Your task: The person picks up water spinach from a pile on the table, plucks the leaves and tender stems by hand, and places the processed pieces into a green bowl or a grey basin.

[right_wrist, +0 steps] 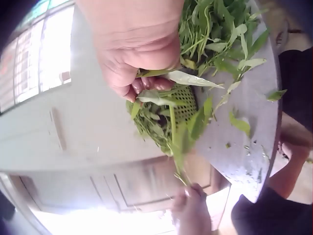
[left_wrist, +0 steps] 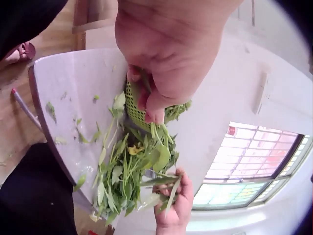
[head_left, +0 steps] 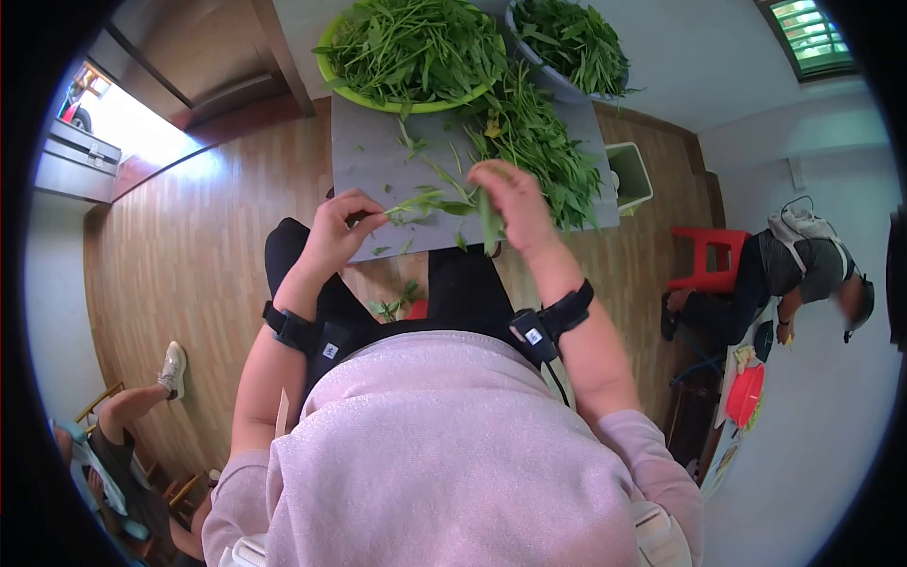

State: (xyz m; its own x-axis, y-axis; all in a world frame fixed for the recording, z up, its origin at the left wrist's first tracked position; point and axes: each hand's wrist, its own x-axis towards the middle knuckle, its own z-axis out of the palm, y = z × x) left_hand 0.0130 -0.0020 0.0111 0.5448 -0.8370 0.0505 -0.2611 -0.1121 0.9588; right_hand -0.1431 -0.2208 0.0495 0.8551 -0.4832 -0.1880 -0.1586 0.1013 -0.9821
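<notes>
Left hand (head_left: 340, 231): mine, thumb and fingers pinching the stem end of one sprig (head_left: 416, 201), low over the near part of the bench.

Right hand (head_left: 518, 208): mine, fingers curled on a few loose leaves (head_left: 488, 222), just beside the sprig's leafy end. Whether these leaves and the sprig are one piece, I cannot tell.

Heap (head_left: 557, 156): cut greens on the right of the bench (head_left: 364, 175), spreading to near its front corner; one yellowed leaf (head_left: 492, 127) among them.

Basket (head_left: 327, 74): green, piled with greens above its rim, at the bench's far side.

Basin (head_left: 559, 88): bluish, also full of greens, right of the basket, some tips hanging over the rim.

Scraps (head_left: 380, 251): small leaf bits, scattered near the front edge.

Loose greens (head_left: 408, 291): low between my legs, below the bench.

Risks, as I judge them: a hard pull may snap the tender stem or crush the leaves; a loose right grip may shed leaves among the scraps; my right forearm, brushing the heap, may push sprigs off the corner; the yellowed leaf, if overlooked, may mix with sound ones.
</notes>
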